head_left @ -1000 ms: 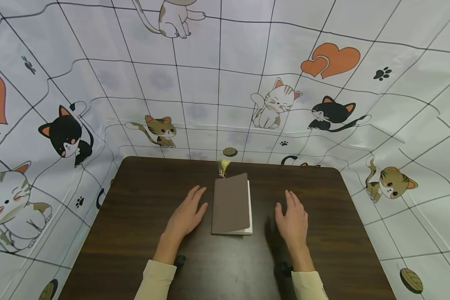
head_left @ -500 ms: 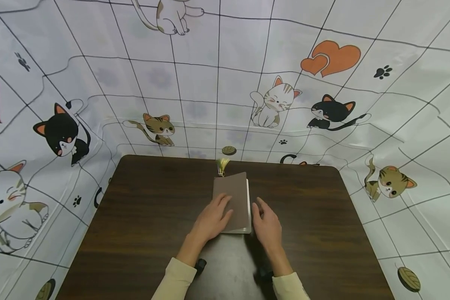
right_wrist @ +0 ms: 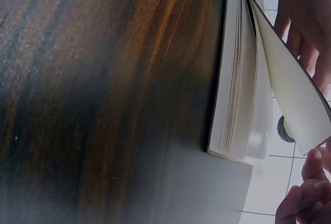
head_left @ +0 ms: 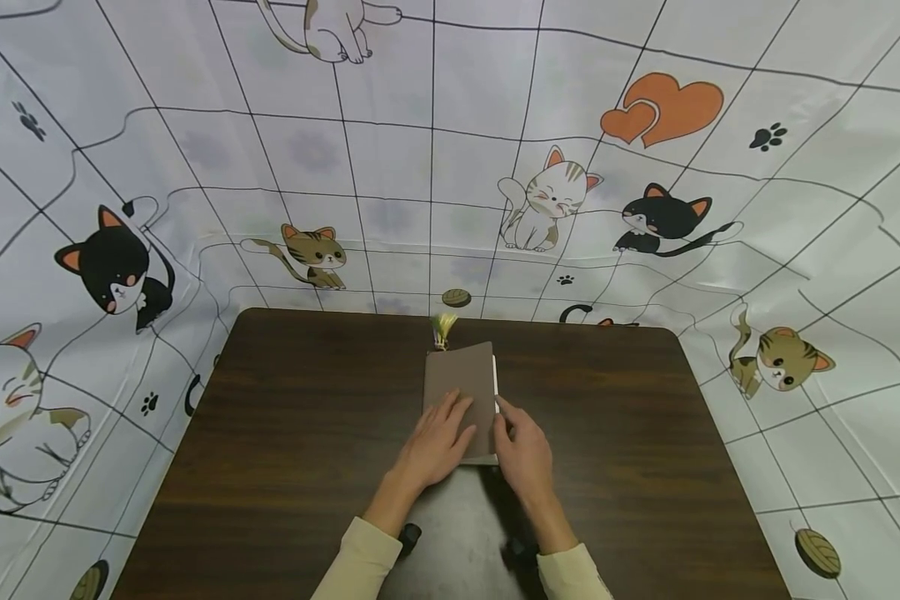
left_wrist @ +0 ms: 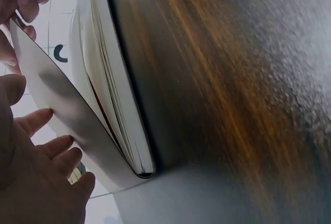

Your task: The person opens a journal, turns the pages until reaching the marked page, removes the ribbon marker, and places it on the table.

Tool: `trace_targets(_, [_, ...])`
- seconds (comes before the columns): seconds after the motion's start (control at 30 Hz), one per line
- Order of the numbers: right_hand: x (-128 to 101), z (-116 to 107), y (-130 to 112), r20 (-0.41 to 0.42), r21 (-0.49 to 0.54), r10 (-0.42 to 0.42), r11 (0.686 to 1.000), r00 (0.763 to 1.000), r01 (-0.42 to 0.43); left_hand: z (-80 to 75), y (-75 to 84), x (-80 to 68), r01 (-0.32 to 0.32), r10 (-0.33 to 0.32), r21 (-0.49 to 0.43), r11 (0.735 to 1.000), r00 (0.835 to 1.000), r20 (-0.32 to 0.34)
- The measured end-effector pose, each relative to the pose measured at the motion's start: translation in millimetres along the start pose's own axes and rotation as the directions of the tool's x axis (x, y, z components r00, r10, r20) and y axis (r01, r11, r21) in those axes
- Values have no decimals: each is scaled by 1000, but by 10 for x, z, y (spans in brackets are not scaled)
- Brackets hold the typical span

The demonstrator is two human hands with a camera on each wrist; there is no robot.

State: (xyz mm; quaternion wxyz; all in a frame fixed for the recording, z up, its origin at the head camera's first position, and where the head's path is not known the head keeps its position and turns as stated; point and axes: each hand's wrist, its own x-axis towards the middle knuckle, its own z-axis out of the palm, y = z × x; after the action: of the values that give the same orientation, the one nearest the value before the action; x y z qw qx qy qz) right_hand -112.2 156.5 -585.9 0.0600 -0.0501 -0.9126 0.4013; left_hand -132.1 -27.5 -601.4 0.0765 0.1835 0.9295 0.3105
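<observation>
A brown-covered notebook (head_left: 461,387) lies near the centre of the dark wood-grain surface (head_left: 285,433), its long axis running from 6 to 12 o'clock in the head view. A yellow-green tassel (head_left: 444,330) projects from its far end at 12 o'clock.

The left hand (head_left: 438,446) rests on the near half of the cover, at 9 o'clock of the notebook's midline, with fingers straight and spread flat against the cover. It grasps nothing. In the left wrist view its fingers (left_wrist: 49,149) lie against the outer face of the lifted cover.

The right hand (head_left: 521,450) sits at 3 o'clock of the notebook, at the page edge. Thumb and fingers pinch the free edge of the front cover. In the right wrist view the cover (right_wrist: 292,94) stands raised off the page block (right_wrist: 238,89), leaving a wedge-shaped gap, and the fingertips (right_wrist: 313,164) touch the cover's near corner.

Both forearms wear cream sleeves (head_left: 360,562). A white sheet printed with cartoon cats (head_left: 555,200) surrounds the surface on three sides.
</observation>
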Motion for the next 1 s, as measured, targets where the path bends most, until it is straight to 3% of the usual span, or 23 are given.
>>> trace_targets(0.13, [7,-3,-26,-15,-40,-35,999,999,34,5,23,7,17,-18,-45,999,1000,0])
trace_targets(0.37, [4,-17,-114,-32,-83,-124,989,992,121,-66,90,19,47,-53,-87,995,997,-63])
trace_targets(0.6, [-4,26,-198,-65,-73,-244,968,968,239,-201,166,45,46,-57,-114,992,994,-97])
trace_targets(0.73, [-18,84,-205,-44,18,-255,966,966,256,-258,188,52,57,-70,-131,990,993,-95])
trace_targets(0.83, [-38,114,-214,-11,162,-211,964,977,210,-275,184,66,53,-72,-164,985,991,-109])
trace_targets(1.0, [-70,151,-274,87,441,-128,894,988,77,-310,171,79,50,-82,-222,974,987,-138])
